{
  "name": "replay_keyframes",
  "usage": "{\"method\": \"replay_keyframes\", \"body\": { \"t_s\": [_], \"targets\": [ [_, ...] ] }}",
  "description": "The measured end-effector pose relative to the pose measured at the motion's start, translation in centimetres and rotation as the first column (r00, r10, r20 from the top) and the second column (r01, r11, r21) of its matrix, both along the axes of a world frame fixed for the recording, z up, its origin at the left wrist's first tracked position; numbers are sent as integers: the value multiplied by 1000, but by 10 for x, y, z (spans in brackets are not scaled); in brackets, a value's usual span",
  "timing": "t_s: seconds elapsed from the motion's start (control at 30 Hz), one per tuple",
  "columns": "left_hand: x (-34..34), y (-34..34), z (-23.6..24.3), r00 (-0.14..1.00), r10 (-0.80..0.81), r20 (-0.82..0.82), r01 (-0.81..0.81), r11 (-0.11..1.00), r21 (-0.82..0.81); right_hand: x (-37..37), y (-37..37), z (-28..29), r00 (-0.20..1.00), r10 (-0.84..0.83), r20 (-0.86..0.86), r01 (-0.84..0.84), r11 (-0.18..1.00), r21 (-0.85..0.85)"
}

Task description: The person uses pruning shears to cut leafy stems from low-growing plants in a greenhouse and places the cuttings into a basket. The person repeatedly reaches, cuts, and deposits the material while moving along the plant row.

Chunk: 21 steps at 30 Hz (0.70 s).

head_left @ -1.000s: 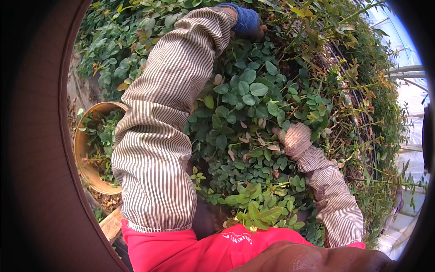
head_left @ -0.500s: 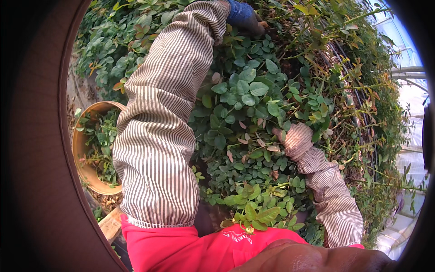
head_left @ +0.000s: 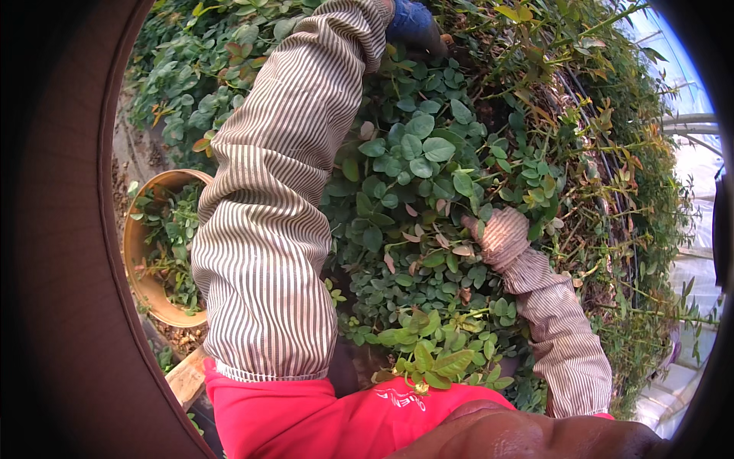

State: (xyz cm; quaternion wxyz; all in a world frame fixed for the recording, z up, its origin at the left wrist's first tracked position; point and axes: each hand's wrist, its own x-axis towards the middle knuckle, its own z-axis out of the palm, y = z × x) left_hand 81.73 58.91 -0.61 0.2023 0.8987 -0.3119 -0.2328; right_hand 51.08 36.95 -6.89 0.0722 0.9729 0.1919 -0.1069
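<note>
My left hand [head_left: 415, 24], in a blue glove with a dark grey palm, reaches to the far edge of the leafy rose-like bushes [head_left: 417, 153]. Its fingers look pressed together, with a small orange-brown bit showing at their tips; what they hold is hidden. Lower and to the right, my right hand [head_left: 505, 233] wears a pale tan knitted glove. It is curled among green leaves and dry pinkish ones, its fingertips partly covered by foliage. Whatever it grips cannot be made out. Striped sleeves cover both my forearms.
A tan bucket [head_left: 149, 294] holding cut leafy stems stands on the ground at left. Near it lies a piece of wood [head_left: 186, 379]. Thin thorny-looking stems and dark lines [head_left: 592, 138] run along the right. Beyond them are plastic sheeting [head_left: 692, 222] and pale pipes [head_left: 692, 120].
My left hand and forearm have shifted very slightly to the right. My right hand stays nearly where it was among the leaves.
</note>
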Motion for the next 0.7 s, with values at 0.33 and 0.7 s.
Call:
{"method": "replay_keyframes", "body": {
  "t_s": [0.33, 0.7],
  "targets": [
    [32, 2, -49, 903, -216, -371, 10, 874, -486, 0, 2, 1, 1000, 22, 14, -22, 998, -59],
    [16, 6, -25, 917, -88, -389, -48, 945, -325, 3, 0, 4, 996, 81, -47, -86, 988, -124]
  ]
}}
